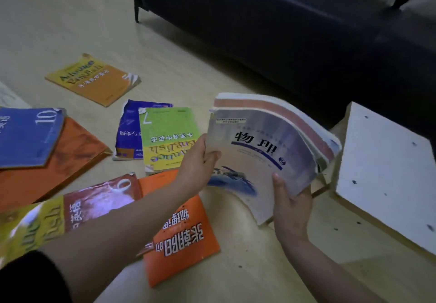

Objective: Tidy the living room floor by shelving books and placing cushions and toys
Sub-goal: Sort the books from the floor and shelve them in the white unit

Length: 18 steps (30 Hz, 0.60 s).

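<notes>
Both hands, left hand (200, 155) and right hand (291, 204), clamp their grip on the stacked books (266, 147), squaring them for shelving.

Physics book (259, 151): pale lilac-grey cover, dark title, blue-white swirl low down. Book under it (295, 114): salmon-red.
Floor (70, 31): pale beige wood.
Yellow-over-orange book (94, 81). Blue book (26, 135), white 10. Plain orange book (59, 161).
Green-over-yellow book (165, 137), white 7. Purple-blue book (128, 128).
Red-and-yellow book (70, 208), 6.
Bright orange book (184, 232), white lettering.
Sofa (283, 31) dark navy.
Board (382, 173) white, dark specks.
</notes>
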Each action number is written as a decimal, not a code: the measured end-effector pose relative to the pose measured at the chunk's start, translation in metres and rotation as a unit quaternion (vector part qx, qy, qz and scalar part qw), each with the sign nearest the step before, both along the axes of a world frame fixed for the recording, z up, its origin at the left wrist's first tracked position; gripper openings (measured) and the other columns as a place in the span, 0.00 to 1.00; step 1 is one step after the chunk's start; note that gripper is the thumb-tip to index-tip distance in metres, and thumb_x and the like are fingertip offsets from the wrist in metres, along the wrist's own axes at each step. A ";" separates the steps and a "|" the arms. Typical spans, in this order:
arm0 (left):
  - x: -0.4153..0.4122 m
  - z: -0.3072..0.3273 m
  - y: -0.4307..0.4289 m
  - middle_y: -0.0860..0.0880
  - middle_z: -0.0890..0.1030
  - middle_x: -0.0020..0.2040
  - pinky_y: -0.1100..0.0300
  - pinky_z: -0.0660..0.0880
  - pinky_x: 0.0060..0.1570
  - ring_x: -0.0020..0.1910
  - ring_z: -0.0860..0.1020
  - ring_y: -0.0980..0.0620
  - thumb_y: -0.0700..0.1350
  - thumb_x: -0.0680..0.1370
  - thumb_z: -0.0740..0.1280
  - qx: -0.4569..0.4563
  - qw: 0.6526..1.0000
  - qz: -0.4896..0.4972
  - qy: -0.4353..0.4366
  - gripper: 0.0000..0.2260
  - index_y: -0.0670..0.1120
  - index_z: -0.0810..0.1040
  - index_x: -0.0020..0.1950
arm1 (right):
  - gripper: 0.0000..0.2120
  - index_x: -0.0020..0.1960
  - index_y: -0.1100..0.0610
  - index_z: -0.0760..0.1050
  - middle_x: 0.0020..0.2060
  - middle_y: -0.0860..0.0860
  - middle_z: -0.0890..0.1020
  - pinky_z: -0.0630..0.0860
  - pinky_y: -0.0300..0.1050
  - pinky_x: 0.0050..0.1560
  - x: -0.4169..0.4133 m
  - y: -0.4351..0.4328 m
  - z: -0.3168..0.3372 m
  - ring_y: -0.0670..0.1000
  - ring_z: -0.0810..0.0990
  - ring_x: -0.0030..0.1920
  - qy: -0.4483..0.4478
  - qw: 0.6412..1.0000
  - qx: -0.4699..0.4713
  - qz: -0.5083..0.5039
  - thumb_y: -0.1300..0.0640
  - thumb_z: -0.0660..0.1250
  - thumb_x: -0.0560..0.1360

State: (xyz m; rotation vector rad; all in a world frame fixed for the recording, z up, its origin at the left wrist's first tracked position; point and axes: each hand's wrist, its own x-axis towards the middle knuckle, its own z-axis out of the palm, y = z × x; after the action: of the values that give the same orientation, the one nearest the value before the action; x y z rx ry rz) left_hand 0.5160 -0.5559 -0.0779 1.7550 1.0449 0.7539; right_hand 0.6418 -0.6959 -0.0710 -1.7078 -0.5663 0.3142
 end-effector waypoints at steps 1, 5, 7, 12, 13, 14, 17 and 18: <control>0.003 -0.003 -0.003 0.57 0.74 0.41 0.76 0.67 0.34 0.40 0.72 0.63 0.41 0.80 0.63 -0.020 1.000 -0.009 -0.006 0.09 0.49 0.69 0.58 | 0.25 0.67 0.56 0.72 0.59 0.50 0.81 0.76 0.54 0.62 -0.001 -0.002 -0.001 0.47 0.79 0.59 0.013 1.000 -0.010 -0.004 0.51 0.73 0.73; 0.010 -0.008 -0.010 0.58 0.76 0.48 0.68 0.70 0.45 0.48 0.75 0.56 0.43 0.80 0.62 -0.093 0.994 -0.044 -0.044 0.11 0.51 0.65 0.61 | 0.28 0.66 0.57 0.72 0.57 0.51 0.81 0.75 0.56 0.63 0.006 -0.007 -0.008 0.48 0.80 0.57 0.054 0.998 -0.019 -0.014 0.56 0.76 0.69; 0.009 -0.008 -0.008 0.55 0.77 0.52 0.58 0.72 0.53 0.54 0.76 0.53 0.43 0.81 0.61 -0.126 0.989 -0.048 -0.060 0.12 0.51 0.64 0.63 | 0.28 0.66 0.57 0.72 0.57 0.51 0.81 0.75 0.55 0.63 0.008 -0.005 -0.009 0.49 0.80 0.57 0.072 0.997 -0.021 -0.019 0.55 0.76 0.69; 0.011 -0.008 -0.008 0.51 0.77 0.55 0.57 0.72 0.55 0.56 0.75 0.52 0.43 0.81 0.60 -0.157 0.983 -0.045 -0.088 0.14 0.48 0.64 0.67 | 0.27 0.66 0.58 0.72 0.56 0.52 0.82 0.76 0.53 0.62 0.008 -0.004 -0.015 0.49 0.81 0.56 0.114 0.993 -0.004 -0.040 0.56 0.75 0.69; 0.011 -0.009 -0.008 0.52 0.76 0.54 0.59 0.72 0.52 0.55 0.75 0.53 0.42 0.82 0.60 -0.160 0.982 -0.044 -0.091 0.14 0.48 0.64 0.66 | 0.27 0.66 0.58 0.73 0.56 0.52 0.82 0.76 0.53 0.62 0.007 -0.003 -0.016 0.49 0.81 0.55 0.123 0.991 -0.004 -0.044 0.57 0.75 0.69; 0.011 -0.009 -0.007 0.52 0.76 0.54 0.62 0.72 0.50 0.54 0.75 0.53 0.42 0.82 0.59 -0.160 0.982 -0.044 -0.092 0.13 0.48 0.64 0.66 | 0.26 0.65 0.58 0.73 0.55 0.52 0.82 0.76 0.53 0.62 0.006 -0.002 -0.017 0.49 0.81 0.55 0.133 0.990 -0.002 -0.047 0.57 0.75 0.69; 0.014 -0.009 -0.005 0.50 0.76 0.56 0.72 0.70 0.43 0.52 0.75 0.56 0.43 0.82 0.59 -0.159 0.982 -0.053 -0.085 0.13 0.48 0.62 0.65 | 0.25 0.64 0.58 0.73 0.54 0.51 0.82 0.76 0.54 0.61 0.005 0.001 -0.020 0.51 0.81 0.54 0.153 0.987 0.001 -0.057 0.60 0.75 0.70; 0.014 -0.009 -0.005 0.50 0.76 0.56 0.74 0.70 0.40 0.51 0.75 0.57 0.43 0.82 0.59 -0.161 0.982 -0.056 -0.082 0.14 0.48 0.61 0.66 | 0.25 0.65 0.58 0.73 0.55 0.51 0.82 0.76 0.54 0.61 0.005 0.003 -0.020 0.51 0.81 0.55 0.153 0.986 0.001 -0.061 0.60 0.75 0.70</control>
State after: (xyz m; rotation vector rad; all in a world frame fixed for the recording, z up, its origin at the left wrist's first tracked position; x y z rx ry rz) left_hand 0.5303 -0.5606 -0.0865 1.4373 0.8934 0.6088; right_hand 0.6468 -0.6931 -0.0912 -1.6436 -0.2345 0.4776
